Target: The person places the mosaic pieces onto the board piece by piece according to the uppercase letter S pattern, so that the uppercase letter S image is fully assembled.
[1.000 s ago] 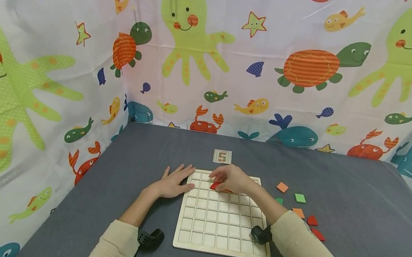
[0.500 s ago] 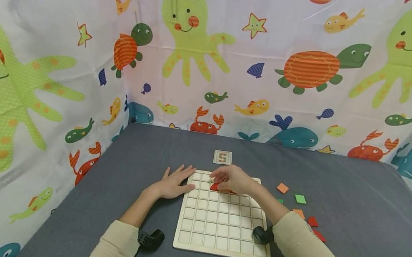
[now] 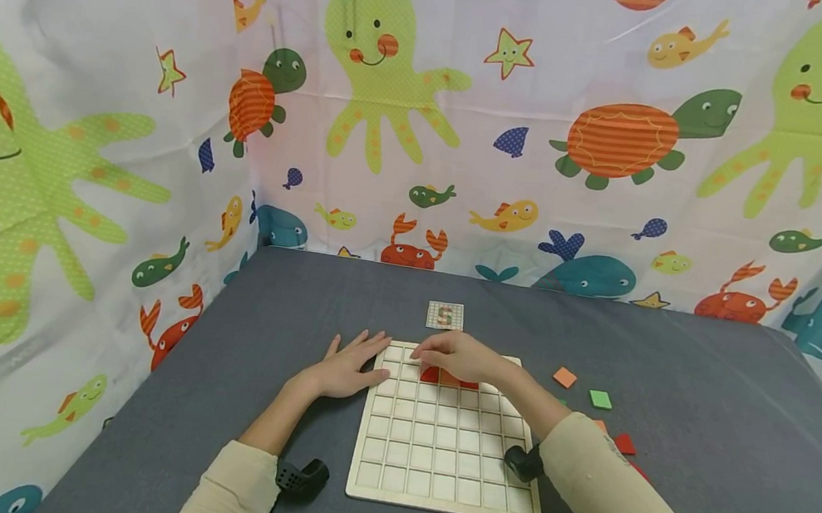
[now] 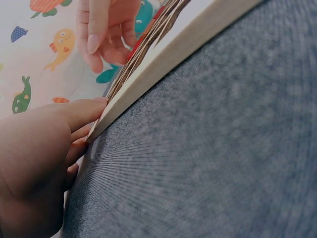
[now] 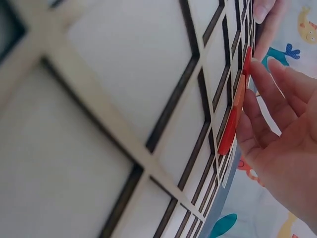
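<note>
A pale wooden grid board lies on the grey table. A row of tiles sits in its upper cells: a red tile with a curved edge, an orange tile and another red tile. My right hand hovers right at this row, fingers loosely bent and pinching nothing; in the right wrist view its fingertips are close beside the red tile. My left hand rests at the board's upper left edge, fingers spread, with the thumb on the rim.
A small card with a coloured grid pattern lies behind the board. Loose tiles lie to the right, among them an orange tile, a green tile and a red tile. A sea-animal curtain stands behind the table.
My right hand has shifted slightly left and its thumb has come off the red curved tile, so more of the tile row shows. The left hand stays in place.
</note>
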Available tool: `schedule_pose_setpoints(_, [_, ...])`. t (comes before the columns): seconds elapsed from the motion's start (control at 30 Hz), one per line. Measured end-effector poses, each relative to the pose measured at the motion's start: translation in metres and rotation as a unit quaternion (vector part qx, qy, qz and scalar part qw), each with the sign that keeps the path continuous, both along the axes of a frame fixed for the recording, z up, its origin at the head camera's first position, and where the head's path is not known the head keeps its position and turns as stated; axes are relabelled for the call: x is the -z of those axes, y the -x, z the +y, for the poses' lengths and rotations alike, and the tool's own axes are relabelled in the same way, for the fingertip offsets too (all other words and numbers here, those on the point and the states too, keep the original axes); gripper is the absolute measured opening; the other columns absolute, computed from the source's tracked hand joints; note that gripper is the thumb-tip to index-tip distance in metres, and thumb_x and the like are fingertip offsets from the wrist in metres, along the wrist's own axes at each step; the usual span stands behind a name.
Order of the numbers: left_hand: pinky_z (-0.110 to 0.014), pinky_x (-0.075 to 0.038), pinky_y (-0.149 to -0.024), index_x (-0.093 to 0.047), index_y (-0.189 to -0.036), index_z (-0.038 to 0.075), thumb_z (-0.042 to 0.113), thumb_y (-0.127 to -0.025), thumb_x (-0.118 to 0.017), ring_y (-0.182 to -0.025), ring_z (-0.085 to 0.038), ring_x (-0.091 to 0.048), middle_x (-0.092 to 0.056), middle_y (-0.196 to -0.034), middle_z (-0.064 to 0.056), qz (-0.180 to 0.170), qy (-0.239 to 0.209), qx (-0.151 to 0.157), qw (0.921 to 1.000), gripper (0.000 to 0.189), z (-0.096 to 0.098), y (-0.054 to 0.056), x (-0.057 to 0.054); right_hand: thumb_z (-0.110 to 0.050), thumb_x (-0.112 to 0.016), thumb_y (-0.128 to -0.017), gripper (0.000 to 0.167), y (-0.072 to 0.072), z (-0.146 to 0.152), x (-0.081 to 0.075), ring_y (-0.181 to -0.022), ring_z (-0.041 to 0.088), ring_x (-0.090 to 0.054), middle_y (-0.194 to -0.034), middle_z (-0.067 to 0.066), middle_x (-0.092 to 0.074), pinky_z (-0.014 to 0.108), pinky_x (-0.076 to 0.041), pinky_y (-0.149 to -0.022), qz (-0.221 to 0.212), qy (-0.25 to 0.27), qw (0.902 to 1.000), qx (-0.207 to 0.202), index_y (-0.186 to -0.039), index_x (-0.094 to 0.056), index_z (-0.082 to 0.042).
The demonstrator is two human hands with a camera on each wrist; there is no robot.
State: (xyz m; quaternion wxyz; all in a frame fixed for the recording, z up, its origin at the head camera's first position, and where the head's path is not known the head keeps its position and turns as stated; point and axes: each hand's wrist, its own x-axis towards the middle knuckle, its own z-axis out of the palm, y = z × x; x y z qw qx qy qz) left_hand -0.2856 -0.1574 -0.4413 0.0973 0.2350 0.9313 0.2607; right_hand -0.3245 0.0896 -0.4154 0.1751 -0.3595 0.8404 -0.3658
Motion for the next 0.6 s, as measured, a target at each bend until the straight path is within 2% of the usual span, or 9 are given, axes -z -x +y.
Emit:
schedule_pose_setpoints(0.27, [-0.064,0.005,-0.106,-0.030,-0.150,0.007,0.037,-0.099,-0.050,-0.143,-0.033,-0.009,-0.023,-0.155,-0.012,-0.001,0.000,-0.002,1.0000,0.063,0.000,0.000,0.000,-0.019,-0.050,-0.101,0.026,0.002,-0.002,0.003,-0.088,0.013,-0.063,-0.091,0.000,-0.069,0.036,-0.048,-0.087,-0.008,0.001,0.9999,0.009,-0.114,-0.068,-0.006])
schedule_pose_setpoints(0.5, [-0.064,0.005,-0.106,-0.030,-0.150,0.007,0.037,-0.099,-0.050,-0.143,-0.034,-0.009,-0.023,-0.155,-0.013,0.001,-0.001,-0.003,1.0000,0.063,0.000,0.000,0.001,-0.020,-0.048,-0.102,0.033,0.000,0.006,0.002,-0.098,0.022,-0.064,-0.101,0.009,-0.068,0.039,-0.049,-0.088,-0.061,0.047,0.9965,0.032,-0.124,-0.061,0.001])
schedule_pose_setpoints(0.6, [-0.063,0.005,-0.106,-0.030,-0.150,0.006,0.037,-0.099,-0.051,-0.143,-0.034,-0.009,-0.024,-0.155,-0.012,0.003,-0.004,-0.003,1.0000,0.063,0.001,0.001,0.002,-0.022,-0.048,-0.102,0.035,0.001,0.012,0.000,-0.097,0.025,-0.064,-0.101,0.013,-0.068,0.037,-0.051,-0.081,-0.079,0.066,0.9931,0.055,-0.125,-0.060,0.001])
